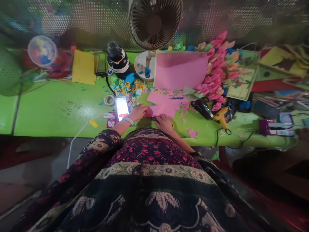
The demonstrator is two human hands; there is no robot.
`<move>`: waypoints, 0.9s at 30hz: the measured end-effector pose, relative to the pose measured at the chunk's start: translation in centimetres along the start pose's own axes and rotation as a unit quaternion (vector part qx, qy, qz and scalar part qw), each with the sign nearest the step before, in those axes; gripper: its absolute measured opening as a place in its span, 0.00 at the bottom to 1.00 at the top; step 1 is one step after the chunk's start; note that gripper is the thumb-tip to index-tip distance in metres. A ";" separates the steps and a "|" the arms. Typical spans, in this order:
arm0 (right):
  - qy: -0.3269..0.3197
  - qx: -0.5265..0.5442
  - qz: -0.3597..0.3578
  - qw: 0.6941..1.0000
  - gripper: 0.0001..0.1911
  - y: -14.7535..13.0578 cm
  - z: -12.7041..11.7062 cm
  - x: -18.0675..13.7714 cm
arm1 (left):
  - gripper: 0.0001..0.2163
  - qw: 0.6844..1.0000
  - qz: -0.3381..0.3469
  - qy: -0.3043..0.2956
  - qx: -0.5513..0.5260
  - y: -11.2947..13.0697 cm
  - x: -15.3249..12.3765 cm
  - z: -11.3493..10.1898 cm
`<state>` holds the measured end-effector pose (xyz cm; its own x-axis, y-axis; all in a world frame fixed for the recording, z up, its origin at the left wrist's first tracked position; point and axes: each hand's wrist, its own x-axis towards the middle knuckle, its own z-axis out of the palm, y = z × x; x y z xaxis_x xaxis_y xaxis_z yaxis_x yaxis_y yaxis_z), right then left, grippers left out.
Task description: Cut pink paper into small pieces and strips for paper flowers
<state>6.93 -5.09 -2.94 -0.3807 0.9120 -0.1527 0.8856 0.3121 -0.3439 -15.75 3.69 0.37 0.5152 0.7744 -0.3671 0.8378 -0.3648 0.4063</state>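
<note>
My left hand, with a pale band on the wrist, has its fingers closed on the edge of a small pink paper. Just right of it, my right hand is curled round what look like scissors; a dark tip points left and a bit of yellow shows by the palm, the rest hidden. Larger pink paper pieces lie beyond both hands. Beside my left wrist a lit phone rests on a pink-and-white socket box. A tape roll lies left of the phone.
A fan stands at the back, near a dark bottle and pink sheet. Pink paper petals, a black tool and a yellow glue gun are on the right. Coloured scraps litter the green table.
</note>
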 end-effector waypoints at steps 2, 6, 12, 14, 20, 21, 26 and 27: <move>-0.012 -0.002 -0.006 1.000 0.16 -0.4 -0.1 0.2 | 0.10 1.000 0.000 -0.001 0.003 -0.1 0.1 0.1; -0.052 0.003 -0.023 0.998 0.13 -1.1 -0.1 -0.9 | 0.11 1.000 0.014 -0.004 0.013 -0.3 0.1 0.2; -0.045 0.032 -0.029 0.998 0.18 -1.3 -0.5 -2.7 | 0.19 0.999 0.001 0.047 0.008 -0.3 -0.3 0.6; -0.011 0.042 -0.007 0.999 0.19 -0.4 -1.0 -2.4 | 0.26 0.998 -0.025 0.051 -0.008 -0.1 -0.1 0.6; 0.099 0.045 0.076 0.991 0.28 3.7 -2.7 0.3 | 0.19 0.994 -0.031 -0.040 -0.096 0.6 0.4 0.3; 0.102 0.051 0.061 0.992 0.30 4.1 -2.8 0.6 | 0.17 0.993 -0.015 -0.041 -0.112 0.7 0.4 0.2; 0.096 0.056 0.038 0.993 0.31 6.0 -2.9 1.4 | 0.15 0.981 -0.016 -0.001 -0.192 0.6 1.1 -0.7; 0.095 0.057 0.050 0.993 0.28 6.7 -3.0 1.5 | 0.16 0.978 -0.027 0.015 -0.207 0.5 1.5 -1.0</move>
<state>13.06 -0.89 -2.71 -0.2248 0.9743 -0.0170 0.8764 0.1945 -0.4406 -14.73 5.20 0.92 0.4622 0.8033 -0.3756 0.7151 -0.0872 0.6936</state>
